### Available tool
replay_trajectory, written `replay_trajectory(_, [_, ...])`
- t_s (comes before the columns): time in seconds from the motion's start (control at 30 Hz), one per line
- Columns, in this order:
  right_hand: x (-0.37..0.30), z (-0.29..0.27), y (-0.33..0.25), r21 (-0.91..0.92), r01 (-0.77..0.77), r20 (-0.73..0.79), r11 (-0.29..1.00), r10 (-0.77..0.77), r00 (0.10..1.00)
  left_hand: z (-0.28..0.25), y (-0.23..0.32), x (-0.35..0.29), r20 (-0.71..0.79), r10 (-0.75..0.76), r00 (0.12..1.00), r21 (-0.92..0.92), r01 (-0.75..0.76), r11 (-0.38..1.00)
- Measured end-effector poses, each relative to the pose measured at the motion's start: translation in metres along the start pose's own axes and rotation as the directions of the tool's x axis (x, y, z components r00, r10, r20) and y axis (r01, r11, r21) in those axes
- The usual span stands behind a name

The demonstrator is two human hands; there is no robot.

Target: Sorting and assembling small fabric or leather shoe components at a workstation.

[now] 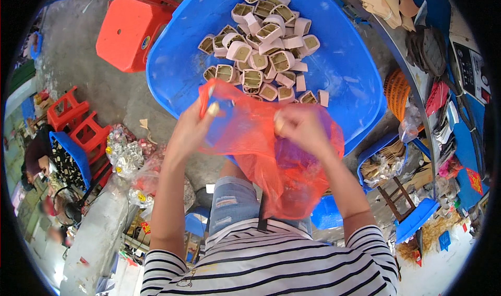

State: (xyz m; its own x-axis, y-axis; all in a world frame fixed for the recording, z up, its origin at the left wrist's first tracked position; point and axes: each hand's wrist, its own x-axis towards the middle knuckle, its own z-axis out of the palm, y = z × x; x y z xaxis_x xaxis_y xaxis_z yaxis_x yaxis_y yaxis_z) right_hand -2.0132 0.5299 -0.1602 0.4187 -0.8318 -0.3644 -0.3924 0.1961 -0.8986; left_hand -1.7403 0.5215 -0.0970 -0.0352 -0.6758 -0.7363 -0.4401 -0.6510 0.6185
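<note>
One red bag (255, 142) slants, near end rightward

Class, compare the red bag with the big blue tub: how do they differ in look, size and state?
The red bag is thin and see-through; the blue tub is opaque.
The bag hangs limp and crumpled, while the tub keeps a stiff, broad shape.
The tub is clearly larger than the bag and holds a heap of pale pink pieces.
Both look like plastic.
</note>
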Motion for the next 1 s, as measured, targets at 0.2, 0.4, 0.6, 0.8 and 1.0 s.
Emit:
replay_trajectory(0.2, [0.121,-0.092,0.144,-0.727,-0.149,-0.397,0.67,-0.233,0.888,-0.043,0.004,-0.034,-0.079,-0.041,0.996,0.001,0.042,0.999])
replay_trajectory(0.4, [0.131,-0.089,0.158,-0.655,-0.272,-0.337,0.705,0.05,0.94,-0.077,-0.047,-0.065,-0.13,0.073,0.989,-0.437,-0.123,0.891])
replay_trajectory(0.6, [0.138,-0.095,0.176,-0.738,-0.01,-0.246,0.675,-0.255,0.935,-0.053,-0.052,-0.059,-0.193,0.188,0.963,-0.624,-0.269,0.734])
replay_trajectory(0.8, [0.091,-0.123,0.176,-0.601,-0.393,-0.429,0.696,0.134,0.893,-0.05,-0.023,-0.067,-0.208,0.238,0.949,-0.394,-0.304,0.867])
replay_trajectory(1.0, [-0.031,-0.098,0.045,0.2,-0.125,-0.255,0.972,0.175,0.951,-0.059,0.002,-0.085,-0.119,0.159,0.98,-0.291,-0.187,0.938])
